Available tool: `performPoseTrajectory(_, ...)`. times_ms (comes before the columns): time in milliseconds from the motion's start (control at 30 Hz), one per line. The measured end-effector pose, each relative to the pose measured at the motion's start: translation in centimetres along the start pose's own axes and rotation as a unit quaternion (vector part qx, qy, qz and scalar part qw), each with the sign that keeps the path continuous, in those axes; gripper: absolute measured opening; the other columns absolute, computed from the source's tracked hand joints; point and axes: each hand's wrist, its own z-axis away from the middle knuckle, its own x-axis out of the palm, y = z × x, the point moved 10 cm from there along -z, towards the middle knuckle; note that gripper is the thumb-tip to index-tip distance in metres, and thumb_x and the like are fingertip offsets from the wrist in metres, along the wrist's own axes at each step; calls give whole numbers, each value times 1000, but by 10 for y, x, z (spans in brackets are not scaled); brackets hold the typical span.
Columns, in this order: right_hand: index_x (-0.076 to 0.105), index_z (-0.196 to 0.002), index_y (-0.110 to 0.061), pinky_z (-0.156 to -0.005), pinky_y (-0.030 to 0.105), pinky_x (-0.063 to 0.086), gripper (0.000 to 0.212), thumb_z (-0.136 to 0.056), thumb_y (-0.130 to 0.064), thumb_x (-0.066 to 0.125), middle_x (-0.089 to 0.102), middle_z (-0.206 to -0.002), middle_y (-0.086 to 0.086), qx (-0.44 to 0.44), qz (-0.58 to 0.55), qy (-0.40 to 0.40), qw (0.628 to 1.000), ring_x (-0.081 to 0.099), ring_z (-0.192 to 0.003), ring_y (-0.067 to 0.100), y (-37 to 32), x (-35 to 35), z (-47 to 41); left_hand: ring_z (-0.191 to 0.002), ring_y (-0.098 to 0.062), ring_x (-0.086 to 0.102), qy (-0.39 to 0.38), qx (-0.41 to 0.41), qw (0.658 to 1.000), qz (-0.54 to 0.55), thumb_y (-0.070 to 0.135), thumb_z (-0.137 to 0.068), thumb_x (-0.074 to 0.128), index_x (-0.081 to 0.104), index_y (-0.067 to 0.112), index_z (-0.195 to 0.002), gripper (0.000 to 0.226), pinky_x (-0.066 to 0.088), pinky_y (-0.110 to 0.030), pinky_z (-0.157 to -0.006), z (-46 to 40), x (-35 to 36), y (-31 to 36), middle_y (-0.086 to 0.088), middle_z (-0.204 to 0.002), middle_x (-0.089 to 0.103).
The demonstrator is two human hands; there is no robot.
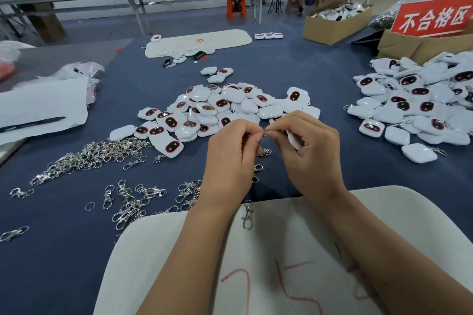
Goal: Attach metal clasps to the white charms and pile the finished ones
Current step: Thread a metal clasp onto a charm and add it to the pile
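Threading a clasp [265, 133] onto a white charm [293, 139]: left hand [230, 158] pinches the clasp's ring, right hand [307, 146] curls round the charm, both raised over the table [332, 77] middle, close for a clear look. Unclasped charms [217, 110] heaped just beyond; loose clasps [97, 153] toward the left edge, within reach. Finished pile [419, 105] at the right edge, kept apart.

Both hands [271, 151] raised together, fingers curled, pinching.
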Motion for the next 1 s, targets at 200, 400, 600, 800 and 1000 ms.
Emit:
performPoseTrajectory(200,77,-87,-7,-72,25,52,9,-91,1,76,74,-84,-1,72,-55,22,996,68,-81,15,12,-3,4,-71,-4,62,16,14,1000,14,1,-98,59,63,9,-87,15,41,-9,-64,1,1,10,3,-75,64)
performPoseTrajectory(400,78,-88,-13,-71,14,45,7,-94,-10,75,71,-76,-15,160,-119,14,980,63,-73,4,28,6,7,-75,-18,58,22,24,999,-20,6,-99,58,60,12,-86,14,45,-31,-66,1,0,9,2,-78,62)
performPoseTrajectory(600,70,-128,-18,-72,29,41,31,-101,-12,56,47,-65,-5,355,-299,14,886,45,-71,13,79,21,19,-78,-18,54,3,38,997,-62,4,-98,57,59,11,-86,14,44,-36,-69,1,3,11,4,-81,58)
performPoseTrajectory(800,71,-110,-18,-73,27,57,23,-91,-9,78,78,-91,2,339,-259,25,904,66,-79,15,78,15,22,-78,-20,54,-20,46,996,-69,3,-98,56,59,10,-86,14,45,-40,-71,2,7,10,3,-82,58)
performPoseTrajectory(1000,66,-109,-20,-49,23,37,18,-91,-25,63,59,-66,-1,343,-281,19,896,44,-54,10,74,20,21,-79,-15,53,-35,52,995,-83,6,-98,56,58,16,-86,16,44,-31,-69,1,11,10,9,-81,57)
